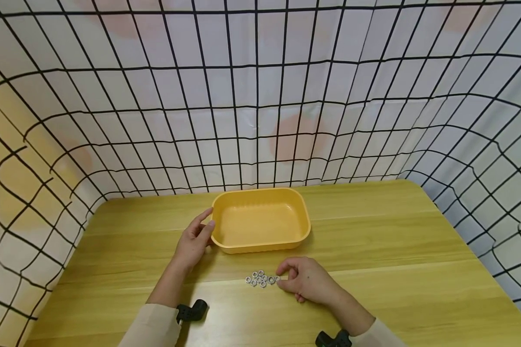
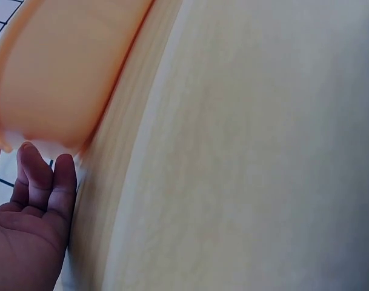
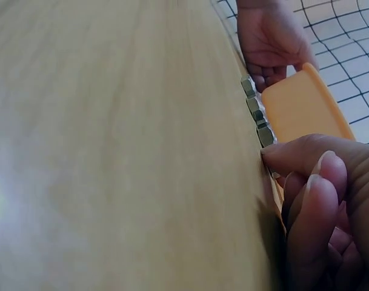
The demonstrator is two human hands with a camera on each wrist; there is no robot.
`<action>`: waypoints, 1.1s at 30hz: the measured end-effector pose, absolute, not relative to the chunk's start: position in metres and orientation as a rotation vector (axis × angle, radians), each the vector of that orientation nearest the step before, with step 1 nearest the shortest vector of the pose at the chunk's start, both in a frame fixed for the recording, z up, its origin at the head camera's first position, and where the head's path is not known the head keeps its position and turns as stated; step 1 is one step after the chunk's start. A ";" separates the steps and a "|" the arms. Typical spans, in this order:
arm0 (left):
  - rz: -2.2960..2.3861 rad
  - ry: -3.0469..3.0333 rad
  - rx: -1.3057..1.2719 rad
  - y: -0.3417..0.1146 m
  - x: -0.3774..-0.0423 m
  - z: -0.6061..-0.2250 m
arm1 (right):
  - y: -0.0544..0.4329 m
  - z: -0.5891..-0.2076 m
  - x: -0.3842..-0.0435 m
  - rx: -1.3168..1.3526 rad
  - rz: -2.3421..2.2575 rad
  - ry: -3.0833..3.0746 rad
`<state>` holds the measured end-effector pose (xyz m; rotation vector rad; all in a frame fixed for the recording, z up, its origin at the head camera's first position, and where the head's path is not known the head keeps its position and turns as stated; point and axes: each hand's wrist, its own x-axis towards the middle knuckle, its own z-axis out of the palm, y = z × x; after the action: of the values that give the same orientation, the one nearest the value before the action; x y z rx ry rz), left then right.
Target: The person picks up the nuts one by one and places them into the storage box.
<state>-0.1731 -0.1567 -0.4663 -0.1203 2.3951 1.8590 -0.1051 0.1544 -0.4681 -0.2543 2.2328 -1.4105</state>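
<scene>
A shallow yellow plastic tray (image 1: 260,246) lies on the wooden table, and my left hand (image 1: 193,245) holds its left end by the rim. In the left wrist view, bent fingers (image 2: 64,182) of that hand touch the tray's end wall (image 2: 57,79). Several small silver hex nuts (image 1: 259,279) lie flat in a cluster in front of the tray. At the cluster's right end, my right hand (image 1: 309,279) pinches one hex nut (image 1: 278,278) between thumb and forefinger. The right wrist view shows the thumb (image 3: 293,154) beside the row of nuts (image 3: 255,109), hiding the pinched one.
Black wire mesh (image 1: 257,106) stands behind and along both sides of the wooden table (image 1: 395,250), with pale printed cloth behind it. Black cameras (image 1: 192,311) are strapped to both wrists.
</scene>
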 end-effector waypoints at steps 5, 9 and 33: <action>1.865 2.391 -0.120 -0.157 -0.173 -0.467 | 0.153 -0.470 -0.104 -0.305 -1.387 2.278; 1.868 2.382 -0.129 -0.158 -0.173 -0.468 | 0.152 -0.473 -0.104 -0.332 -1.357 2.321; 1.877 2.365 -0.122 -0.158 -0.173 -0.469 | 0.153 -0.472 -0.101 -0.338 -1.394 2.380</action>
<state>-0.1732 -0.1578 -0.4685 -0.1220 2.3651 1.8772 -0.1008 0.1528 -0.4719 -0.3375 2.3797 -1.3944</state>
